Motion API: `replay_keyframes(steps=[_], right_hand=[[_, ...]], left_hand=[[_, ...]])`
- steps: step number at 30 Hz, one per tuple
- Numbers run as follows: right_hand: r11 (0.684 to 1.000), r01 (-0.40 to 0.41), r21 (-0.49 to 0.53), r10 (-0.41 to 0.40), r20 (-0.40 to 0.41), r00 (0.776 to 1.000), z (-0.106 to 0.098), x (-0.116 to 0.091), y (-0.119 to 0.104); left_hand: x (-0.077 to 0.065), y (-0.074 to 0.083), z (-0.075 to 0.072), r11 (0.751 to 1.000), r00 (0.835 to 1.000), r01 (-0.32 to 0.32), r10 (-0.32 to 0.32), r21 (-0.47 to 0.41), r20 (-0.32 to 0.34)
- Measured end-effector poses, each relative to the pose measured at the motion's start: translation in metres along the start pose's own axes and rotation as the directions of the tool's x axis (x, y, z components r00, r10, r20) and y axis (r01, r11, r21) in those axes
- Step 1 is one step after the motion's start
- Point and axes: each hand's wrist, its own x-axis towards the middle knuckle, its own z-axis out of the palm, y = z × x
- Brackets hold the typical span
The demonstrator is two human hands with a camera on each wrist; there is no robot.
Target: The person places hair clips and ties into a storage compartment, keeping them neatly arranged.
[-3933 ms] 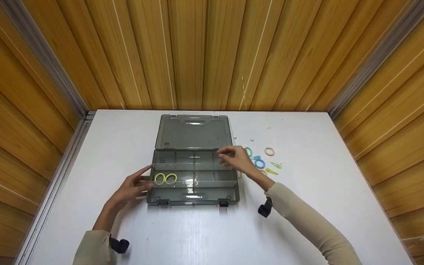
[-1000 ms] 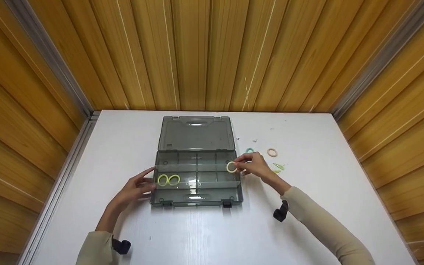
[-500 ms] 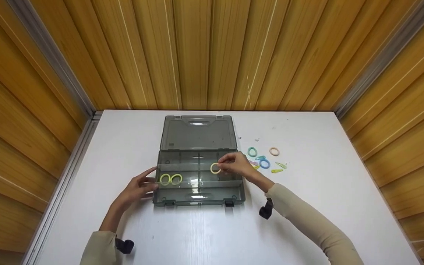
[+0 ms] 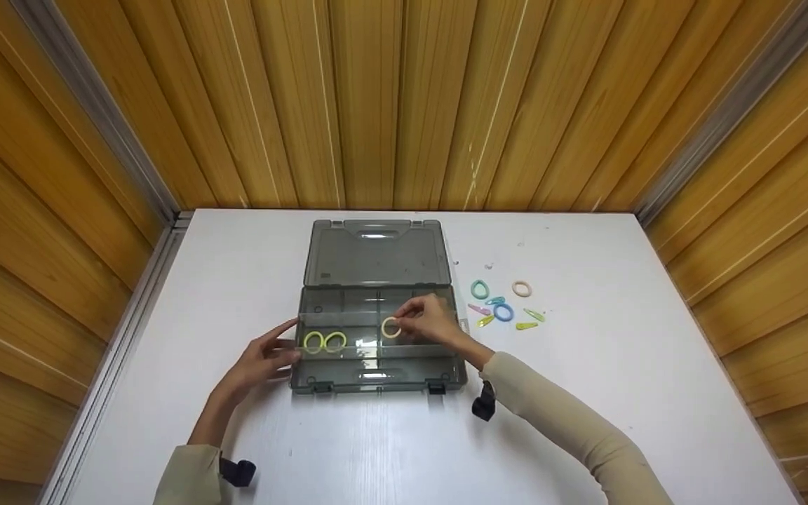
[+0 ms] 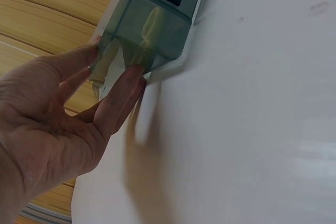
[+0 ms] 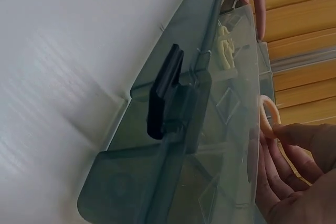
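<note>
My right hand (image 4: 432, 322) pinches a pale peach hair tie (image 4: 391, 327) over the middle of a translucent grey storage box (image 4: 376, 386). In the right wrist view the hair tie (image 6: 269, 116) stands on edge between thumb and fingers, just behind a clear panel. Two yellow hair ties (image 4: 324, 342) sit side by side at the left of the middle row. My left hand (image 4: 253, 361) rests its fingers and thumb against the box's left end; the left wrist view shows them fairly straight on the box (image 5: 168, 38).
On the white table (image 4: 572, 393), right of the box, lie a teal hair tie (image 4: 480, 289), a blue hair tie (image 4: 503, 312), another peach hair tie (image 4: 522, 288) and several small hair clips (image 4: 527, 326). The box lid (image 4: 377, 254) leans back, opened. Wooden panels surround the table.
My right hand, not holding anything clearly visible at first, later shows the peach hair tie in its fingers and has carried it leftward over the box. The left hand has stayed at the box's end.
</note>
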Motion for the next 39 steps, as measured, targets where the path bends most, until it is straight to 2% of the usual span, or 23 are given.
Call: replay_keyframes(steps=[5, 14, 24, 30, 39], right_hand=[[0.997, 0.033, -0.075, -0.035, -0.020, 0.999, 0.013, 0.000, 0.005], [0.990, 0.113, -0.080, -0.116, -0.025, 0.993, 0.028, 0.001, 0.013], [0.974, 0.154, -0.165, -0.163, -0.039, 0.986, 0.052, 0.007, 0.003], [0.962, 0.154, -0.225, -0.173, -0.068, 0.983, 0.063, 0.012, 0.000], [0.955, 0.147, -0.259, -0.171, -0.071, 0.983, 0.066, 0.015, 0.003]], left_hand=[[-0.002, 0.000, 0.001, 1.000, 1.000, -0.015, 0.015, 0.005, -0.006], [0.001, -0.001, 0.002, 1.000, 1.000, -0.011, 0.011, -0.008, -0.016], [0.000, -0.002, 0.000, 1.000, 1.000, -0.003, 0.003, -0.019, -0.003], [-0.002, -0.001, -0.001, 1.000, 1.000, -0.002, 0.002, -0.021, -0.004], [0.000, -0.002, -0.001, 1.000, 1.000, -0.005, 0.005, -0.009, 0.006]])
